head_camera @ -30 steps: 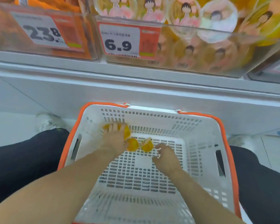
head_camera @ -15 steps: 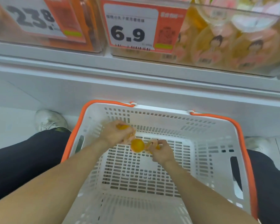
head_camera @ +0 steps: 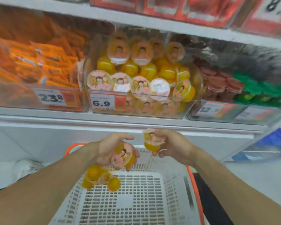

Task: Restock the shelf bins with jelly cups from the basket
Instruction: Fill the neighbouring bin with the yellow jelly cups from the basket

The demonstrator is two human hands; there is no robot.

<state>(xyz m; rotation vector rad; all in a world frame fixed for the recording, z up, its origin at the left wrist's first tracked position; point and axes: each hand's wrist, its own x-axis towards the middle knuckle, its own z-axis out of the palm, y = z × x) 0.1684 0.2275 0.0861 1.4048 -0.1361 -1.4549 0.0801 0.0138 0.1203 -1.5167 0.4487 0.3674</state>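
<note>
- Left hand (head_camera: 116,149): centre of the frame, above the far rim of the basket; fingers curled round one jelly cup (head_camera: 122,158) whose printed lid faces the camera.
- Right hand (head_camera: 172,146): just right of centre, level with the left hand and apart from it by a narrow gap; thumb and fingers pinch a second jelly cup (head_camera: 152,141) by its side, lid tilted toward the upper left.
- Loose jelly cups (head_camera: 100,179): a small blurred cluster below the left hand, at the basket's far left corner; whether they touch the basket floor cannot be told.
- Basket (head_camera: 152,200): white slotted walls with an orange rim, filling the lower centre; its floor to the right of the cluster is bare.
- Shelf bin (head_camera: 185,109): clear-walled, upper centre, directly above the hands; jelly cups are heaped above its front edge, with open space between the heap and the shelf board overhead.
- Price tag (head_camera: 104,103): reads 6.9, on the bin's front wall at its left end.
- Orange packets (head_camera: 39,62): in the neighbouring bin, upper left.
- Red and green cups (head_camera: 237,88): in the bin at the right, heavily blurred.
- White shelf ledge (head_camera: 55,117): runs across the frame between bins and hands.
</note>
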